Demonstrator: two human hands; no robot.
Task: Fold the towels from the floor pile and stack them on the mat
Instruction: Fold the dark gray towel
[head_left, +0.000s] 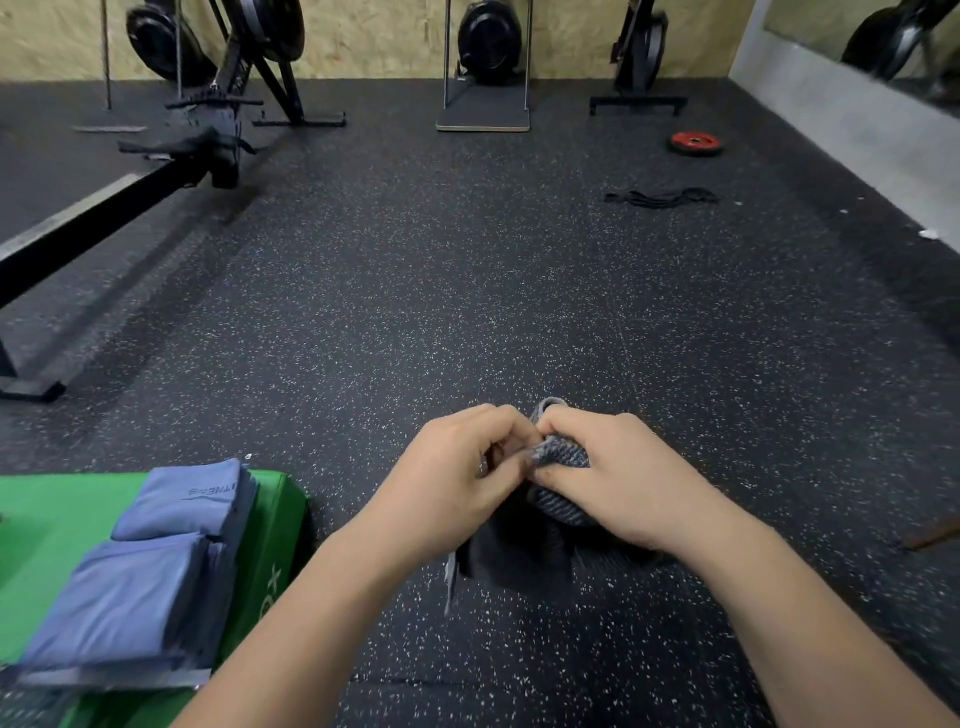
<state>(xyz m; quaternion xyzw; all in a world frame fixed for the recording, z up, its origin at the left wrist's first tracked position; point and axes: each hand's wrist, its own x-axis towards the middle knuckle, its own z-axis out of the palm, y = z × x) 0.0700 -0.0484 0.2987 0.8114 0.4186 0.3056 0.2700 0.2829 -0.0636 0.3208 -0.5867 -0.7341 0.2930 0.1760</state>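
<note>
Lower centre of frame: a grey ribbed towel (563, 460), bunched, is held just above the speckled black rubber floor (467, 286). Its long axis runs from a small loop of cloth above the knuckles down toward the bottom of the frame, where a darker, shadowed part hangs and spreads under the wrists. The weave shows fine diagonal ribs; one pale edge strip trails at lower left of the bunch.

The left hand (457, 480) and the right hand (618, 483) meet knuckle to knuckle. Both have their fingers curled tight, pinching the upper part of the towel.

Lower left: a green foam mat (52, 519) carries folded blue towels (182, 504) in two adjacent stacks, well apart from the held towel.

Upper left: a black rowing machine (218, 156). Upper right: a red weight plate (696, 141) lies flat on the floor.
</note>
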